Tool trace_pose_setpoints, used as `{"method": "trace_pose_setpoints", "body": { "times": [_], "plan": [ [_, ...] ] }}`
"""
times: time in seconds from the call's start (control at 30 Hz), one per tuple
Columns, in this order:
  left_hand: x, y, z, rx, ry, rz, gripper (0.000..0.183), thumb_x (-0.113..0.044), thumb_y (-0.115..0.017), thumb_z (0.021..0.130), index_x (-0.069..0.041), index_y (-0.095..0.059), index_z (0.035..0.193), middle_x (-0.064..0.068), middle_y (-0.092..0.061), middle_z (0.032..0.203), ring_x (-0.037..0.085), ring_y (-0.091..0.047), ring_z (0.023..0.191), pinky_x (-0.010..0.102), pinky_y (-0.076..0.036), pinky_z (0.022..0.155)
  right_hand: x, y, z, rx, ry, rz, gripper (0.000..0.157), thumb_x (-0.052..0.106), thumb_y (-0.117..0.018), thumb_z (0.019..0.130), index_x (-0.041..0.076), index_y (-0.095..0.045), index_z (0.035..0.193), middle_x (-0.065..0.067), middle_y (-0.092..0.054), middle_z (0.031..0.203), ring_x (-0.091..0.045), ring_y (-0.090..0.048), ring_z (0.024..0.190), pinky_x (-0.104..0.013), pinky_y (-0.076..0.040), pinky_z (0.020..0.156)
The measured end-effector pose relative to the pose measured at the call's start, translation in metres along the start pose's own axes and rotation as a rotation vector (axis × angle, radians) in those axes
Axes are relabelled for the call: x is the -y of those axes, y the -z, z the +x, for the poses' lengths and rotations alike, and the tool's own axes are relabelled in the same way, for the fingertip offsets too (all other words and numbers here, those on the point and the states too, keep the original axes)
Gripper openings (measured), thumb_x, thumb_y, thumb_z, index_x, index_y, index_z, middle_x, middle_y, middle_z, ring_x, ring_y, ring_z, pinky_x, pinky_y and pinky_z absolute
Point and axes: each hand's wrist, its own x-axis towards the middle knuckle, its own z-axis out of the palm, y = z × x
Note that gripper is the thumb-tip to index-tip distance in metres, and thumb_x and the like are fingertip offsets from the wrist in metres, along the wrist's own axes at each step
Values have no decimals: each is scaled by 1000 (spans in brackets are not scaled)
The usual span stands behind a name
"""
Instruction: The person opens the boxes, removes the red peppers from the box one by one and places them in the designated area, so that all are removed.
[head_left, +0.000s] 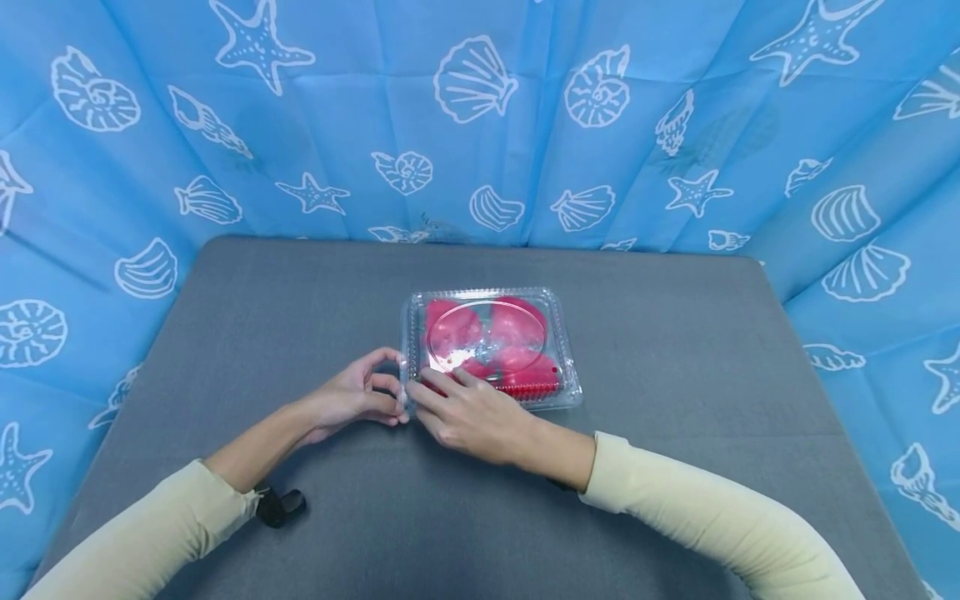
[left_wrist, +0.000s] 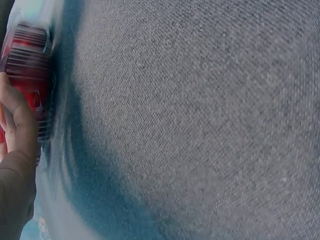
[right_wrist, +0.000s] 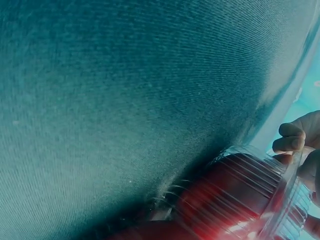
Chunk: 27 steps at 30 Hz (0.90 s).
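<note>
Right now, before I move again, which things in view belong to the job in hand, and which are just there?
Seem part of the job:
- clear container
- red items inside it
- left hand, at its left edge
- right hand, at its near-left corner

Just there:
- grey-covered table
- blue curtain
- black object by the left cuff, unclear what

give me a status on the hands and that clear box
Left hand at left edge of clear box; right hand at near-left corner; red items inside; no obstruction seen.
</note>
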Motion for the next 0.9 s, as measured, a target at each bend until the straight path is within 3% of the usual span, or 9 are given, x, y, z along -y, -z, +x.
{"method": "trace_pose_setpoints", "body": {
  "times": [0.43,0.9],
  "plan": [
    [3,-5,1,-20,-30,5,56,8,-63,85,-6,-34,131,10,-66,88,25,-70,83,36,-59,75,1,-1,-2,21,-4,-11,55,36,-79,84,13,-64,131,-9,-51,141,-27,-46,129,-42,-52,98],
    [0,-5,2,-50,3,42,55,7,-62,86,-5,-35,132,10,-66,91,26,-70,84,37,-59,76,3,-4,-2,8,-29,-1,56,35,-79,84,11,-63,131,-9,-51,140,-27,-48,129,-42,-50,100]
  ]
}}
